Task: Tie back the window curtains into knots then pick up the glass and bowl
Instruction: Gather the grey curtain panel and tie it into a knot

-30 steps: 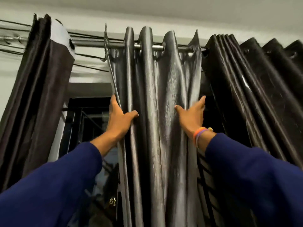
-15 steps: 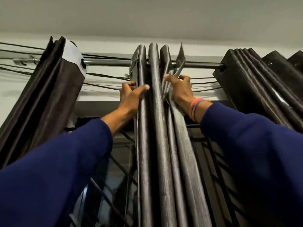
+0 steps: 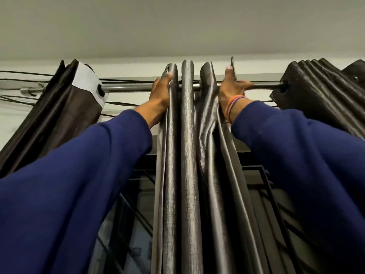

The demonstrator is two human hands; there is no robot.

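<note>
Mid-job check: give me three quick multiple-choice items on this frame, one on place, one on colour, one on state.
1. Where does the left hand hold the grey curtain?
A. at its top, by the rod
B. at its hem
C. nowhere

2. What colour are the sleeves?
A. red
B. dark blue
C. white

3. How is the grey curtain?
A. knotted
B. spread flat
C. gathered in folds, unknotted

Answers: 1 A, fingers wrap the left fold beside the rod; 2 B, both arms show blue; 3 C, upright folds bunch between left hand and right hand.
</note>
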